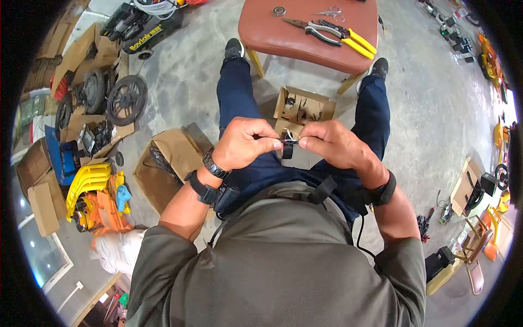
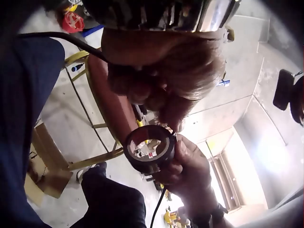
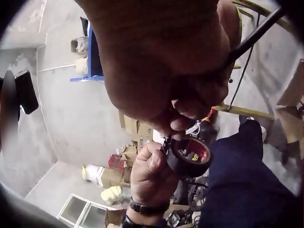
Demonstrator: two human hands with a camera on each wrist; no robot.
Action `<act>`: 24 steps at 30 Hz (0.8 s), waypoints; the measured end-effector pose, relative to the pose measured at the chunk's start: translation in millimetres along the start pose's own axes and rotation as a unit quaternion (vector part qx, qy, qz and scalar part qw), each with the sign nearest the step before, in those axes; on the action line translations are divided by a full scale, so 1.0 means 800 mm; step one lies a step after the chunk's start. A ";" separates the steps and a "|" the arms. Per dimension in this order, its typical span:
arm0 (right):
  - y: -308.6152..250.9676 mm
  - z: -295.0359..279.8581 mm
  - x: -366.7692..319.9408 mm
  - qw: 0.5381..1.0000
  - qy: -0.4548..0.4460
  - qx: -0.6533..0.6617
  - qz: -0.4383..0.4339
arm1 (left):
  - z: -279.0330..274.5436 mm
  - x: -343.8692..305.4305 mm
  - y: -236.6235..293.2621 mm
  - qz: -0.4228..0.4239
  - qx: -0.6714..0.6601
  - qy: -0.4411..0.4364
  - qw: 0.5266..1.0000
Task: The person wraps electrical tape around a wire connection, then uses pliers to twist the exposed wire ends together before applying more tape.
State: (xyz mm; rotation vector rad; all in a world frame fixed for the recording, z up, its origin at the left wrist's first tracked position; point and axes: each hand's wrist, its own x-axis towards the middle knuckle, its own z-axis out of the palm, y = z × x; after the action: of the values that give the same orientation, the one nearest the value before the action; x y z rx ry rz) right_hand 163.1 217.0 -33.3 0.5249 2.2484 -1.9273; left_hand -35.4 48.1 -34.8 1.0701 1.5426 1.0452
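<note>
Between my two hands a black cable [image 2: 57, 35] runs across, and a roll of black tape [image 2: 149, 149] hangs from it at the fingertips. My left hand [image 1: 245, 143] pinches the cable with thumb and forefinger on one side of the roll. Opposite it, my right hand [image 1: 335, 144] pinches close by, its fingertips at the tape's edge. In the right wrist view the tape roll [image 3: 189, 159] shows side-on, its reddish core visible, and the cable [image 3: 256, 35] enters the palm of the near hand. I cannot tell how far the tape is wound round the cable.
A brown padded stool [image 1: 310, 46] ahead bears yellow-handled pliers [image 1: 357, 43], scissors [image 1: 331, 13] and a small ring [image 1: 279, 11]. An open box [image 1: 327, 109] of small parts lies between my feet. Another cardboard box [image 1: 180, 147] and wheels [image 1: 127, 100] are at the left.
</note>
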 end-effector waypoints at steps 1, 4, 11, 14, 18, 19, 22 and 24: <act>0.003 -0.002 0.001 1.000 -0.014 0.016 0.009 | 0.000 0.001 -0.001 0.007 0.004 0.001 1.000; 0.007 -0.005 0.003 0.998 -0.034 0.051 0.028 | 0.002 0.005 -0.002 -0.003 0.002 0.005 1.000; 0.010 -0.005 0.001 0.989 -0.058 0.123 0.057 | 0.004 0.007 -0.005 -0.025 -0.031 -0.009 0.999; 0.013 -0.007 0.000 0.976 -0.084 0.177 0.093 | 0.003 0.007 -0.002 -0.037 -0.016 -0.007 0.999; 0.023 -0.007 0.004 0.967 -0.095 0.209 0.110 | 0.004 0.010 -0.004 -0.006 0.012 -0.005 1.000; 0.026 -0.007 0.005 0.967 -0.097 0.211 0.107 | 0.005 0.011 -0.003 0.016 0.023 -0.005 1.000; 0.030 -0.006 0.005 0.969 -0.098 0.203 0.104 | 0.007 0.013 -0.003 0.078 0.063 0.014 0.995; 0.030 -0.006 0.005 0.970 -0.097 0.197 0.105 | 0.008 0.012 0.000 0.095 0.078 0.002 0.992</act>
State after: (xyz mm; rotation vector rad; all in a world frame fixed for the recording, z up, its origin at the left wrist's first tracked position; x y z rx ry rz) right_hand 168.6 224.9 -56.1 0.5638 1.6277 -2.2079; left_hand -30.9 58.5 -37.8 1.3446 1.5678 1.0673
